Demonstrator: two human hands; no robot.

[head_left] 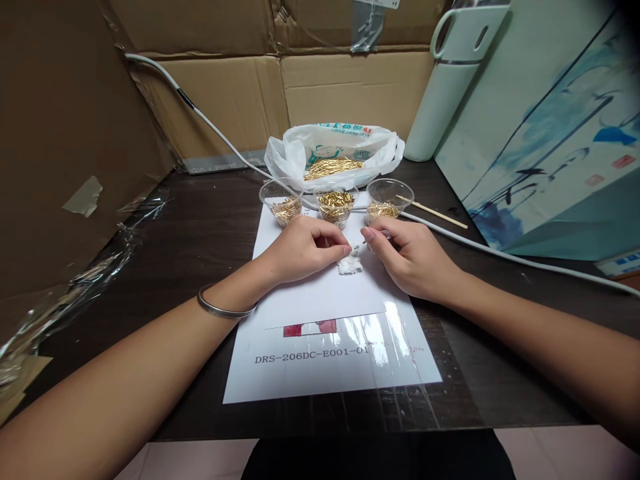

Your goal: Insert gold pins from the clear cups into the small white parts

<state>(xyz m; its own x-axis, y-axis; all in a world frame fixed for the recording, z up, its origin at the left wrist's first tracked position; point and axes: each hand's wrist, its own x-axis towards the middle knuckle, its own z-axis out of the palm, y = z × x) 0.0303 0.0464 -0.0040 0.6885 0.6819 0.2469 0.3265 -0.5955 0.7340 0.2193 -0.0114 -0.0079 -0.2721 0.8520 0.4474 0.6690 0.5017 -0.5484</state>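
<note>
My left hand (310,251) has its thumb and forefinger pinched together at a small crumpled white wad (350,265); whatever lies between the fingertips is too small to name. Just right of the wad, my right hand (417,259) is closed in a pinch, with a tiny dark tip showing at its fingers. Beneath both hands lies a white paper sheet (310,300). Beyond them stand three clear plastic cups holding small gold metal pieces: a left cup (280,197), a middle cup (323,212) and a right cup (391,192), partly hidden by my right hand.
Behind the cups, a white plastic bag (286,155) holds long gold pins (335,167). A wooden stick (440,215) rests at the right cup. A white cable (220,132) crosses the dark table (200,230). A pale bottle (433,107), painted box (555,160) and cardboard walls (200,93) surround the area.
</note>
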